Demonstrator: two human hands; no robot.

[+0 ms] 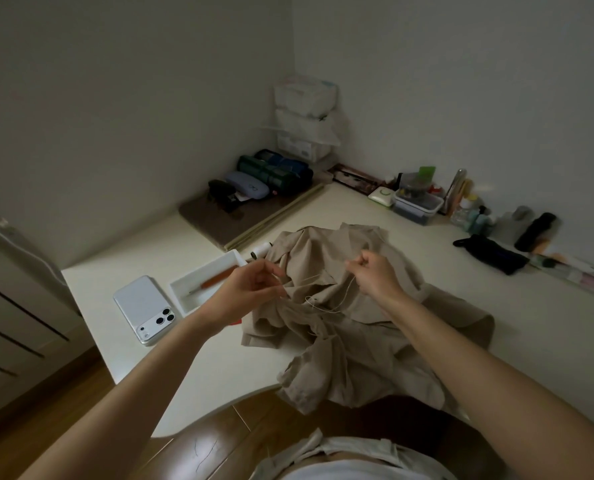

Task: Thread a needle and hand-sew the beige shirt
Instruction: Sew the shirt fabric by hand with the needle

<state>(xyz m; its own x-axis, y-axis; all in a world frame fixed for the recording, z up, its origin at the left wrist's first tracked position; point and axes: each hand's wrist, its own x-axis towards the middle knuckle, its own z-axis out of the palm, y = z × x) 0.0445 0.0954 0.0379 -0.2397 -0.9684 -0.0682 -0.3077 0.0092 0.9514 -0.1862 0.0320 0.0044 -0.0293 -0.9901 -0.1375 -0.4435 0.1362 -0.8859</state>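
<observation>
The beige shirt (340,327) lies crumpled on the white table (191,358), part of it hanging over the front edge. A pale thread (318,301) runs loosely across the shirt between both hands. My left hand (250,289) hovers over the shirt's left side and pinches one end of the thread with its fingertips. My right hand (375,275) is raised above the shirt's middle, its fingers curled and pinching the other end. The needle is too small to make out. A white thread spool (262,249) stands just behind the shirt.
A white tray (184,289) holding an orange-handled tool (215,278) sits left of the shirt, a white phone (146,310) further left. Cases, boxes and bottles crowd the far corner and right wall. A dark pouch (493,254) lies at the right.
</observation>
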